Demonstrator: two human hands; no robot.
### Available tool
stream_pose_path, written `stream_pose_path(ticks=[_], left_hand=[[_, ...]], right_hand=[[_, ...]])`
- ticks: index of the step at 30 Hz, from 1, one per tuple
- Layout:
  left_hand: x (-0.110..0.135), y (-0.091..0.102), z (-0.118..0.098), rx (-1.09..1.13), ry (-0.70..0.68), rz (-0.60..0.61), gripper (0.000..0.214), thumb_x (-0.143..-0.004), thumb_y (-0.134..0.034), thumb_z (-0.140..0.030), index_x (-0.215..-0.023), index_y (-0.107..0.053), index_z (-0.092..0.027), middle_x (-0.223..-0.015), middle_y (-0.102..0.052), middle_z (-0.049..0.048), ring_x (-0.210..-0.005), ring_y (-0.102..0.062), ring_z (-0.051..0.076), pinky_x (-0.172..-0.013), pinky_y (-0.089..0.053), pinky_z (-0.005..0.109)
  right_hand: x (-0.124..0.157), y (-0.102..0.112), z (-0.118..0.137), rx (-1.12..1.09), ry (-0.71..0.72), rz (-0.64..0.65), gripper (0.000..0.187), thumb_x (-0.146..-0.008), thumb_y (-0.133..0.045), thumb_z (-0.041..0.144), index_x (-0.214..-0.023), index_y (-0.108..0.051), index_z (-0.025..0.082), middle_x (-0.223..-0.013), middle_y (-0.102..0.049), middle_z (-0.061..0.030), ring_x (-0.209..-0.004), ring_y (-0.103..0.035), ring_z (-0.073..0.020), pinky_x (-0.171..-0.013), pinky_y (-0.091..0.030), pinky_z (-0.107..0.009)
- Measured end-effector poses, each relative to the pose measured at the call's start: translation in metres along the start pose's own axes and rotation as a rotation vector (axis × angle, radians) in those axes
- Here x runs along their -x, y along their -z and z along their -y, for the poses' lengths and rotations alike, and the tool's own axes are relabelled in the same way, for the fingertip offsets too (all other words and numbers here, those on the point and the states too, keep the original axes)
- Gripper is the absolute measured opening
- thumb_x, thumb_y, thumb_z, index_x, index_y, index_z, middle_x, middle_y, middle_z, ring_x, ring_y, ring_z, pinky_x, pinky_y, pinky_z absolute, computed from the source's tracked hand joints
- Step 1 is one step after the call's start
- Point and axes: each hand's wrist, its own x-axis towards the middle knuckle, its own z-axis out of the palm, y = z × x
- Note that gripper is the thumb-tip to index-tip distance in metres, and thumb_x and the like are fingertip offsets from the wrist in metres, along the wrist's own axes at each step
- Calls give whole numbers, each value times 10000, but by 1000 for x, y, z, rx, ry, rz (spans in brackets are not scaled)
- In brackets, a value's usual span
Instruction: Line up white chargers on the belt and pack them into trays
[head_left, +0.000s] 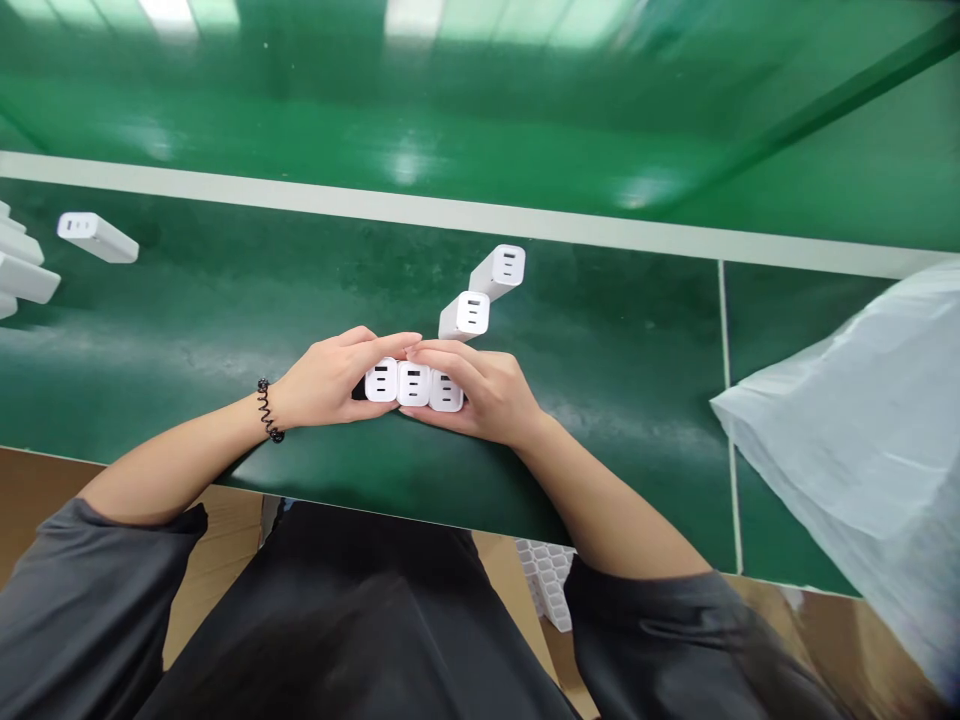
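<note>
Three white USB chargers (414, 385) stand side by side in a row near the table's front edge, their port faces turned up toward me. My left hand (322, 382) is closed round the left end of the row, fingers along the far side and thumb along the near side. From the other end my right hand (487, 390) wraps the row the same way, partly covering the rightmost charger. The fingertips of both hands meet at the far side. Just beyond my right hand, one more white charger (472, 314) stands close to another charger (508, 265) behind it.
On the green table (615, 350), a single charger (97, 236) stands at the far left beside several white pieces (22, 270). A translucent plastic bag (855, 400) drapes over the right end. A pale strip (337, 200) runs along the back. Cardboard (225, 540) shows below the front edge.
</note>
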Motion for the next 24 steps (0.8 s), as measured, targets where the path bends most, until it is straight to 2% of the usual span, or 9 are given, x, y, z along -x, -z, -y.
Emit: stream_pose_path(ticks=[8, 12, 16, 19, 24], left_hand=[[0, 0, 0, -23, 6, -4, 623, -891, -630, -329, -1448, -380, -201, -1153, -703, 50, -942, -610, 180, -770, -530, 279], [0, 1, 0, -28, 2, -8, 621, -880, -635, -292, -1439, -386, -184, -1156, -700, 51, -942, -610, 176, -765, -533, 276], [-1, 2, -1, -24, 11, -2, 592, -882, -634, -285, -1420, -406, -187, -1209, -685, 58, -995, -614, 180, -797, -539, 281], [-2, 2, -1, -26, 18, 10, 586, -900, -636, -320, -1423, -403, -196, -1246, -674, 63, -1005, -616, 181, -790, -538, 280], [-2, 4, -1, -22, 22, 17, 618, -907, -652, -353, -1444, -382, -210, -1230, -689, 51, -968, -611, 179, -783, -528, 282]], right_hand=[[0, 1, 2, 152, 54, -75, 426, -894, -686, 441, -1200, -547, 179, -1027, -742, -44, -746, -707, -135, -571, -499, -232], [1, 5, 11, 304, 39, -52, 385, -938, -627, 431, -1229, -568, 187, -958, -728, -13, -656, -644, -103, -573, -454, -239], [0, 11, 20, 378, 34, -21, 295, -966, -585, 383, -1169, -608, 171, -969, -724, -25, -650, -622, -103, -587, -431, -254], [0, 14, 23, 385, -14, -13, 288, -954, -597, 365, -1161, -608, 164, -979, -722, -29, -639, -614, -102, -566, -422, -255], [0, 15, 21, 300, -170, -31, 315, -924, -613, 401, -1126, -601, 159, -1025, -725, -43, -721, -666, -116, -491, -405, -229]])
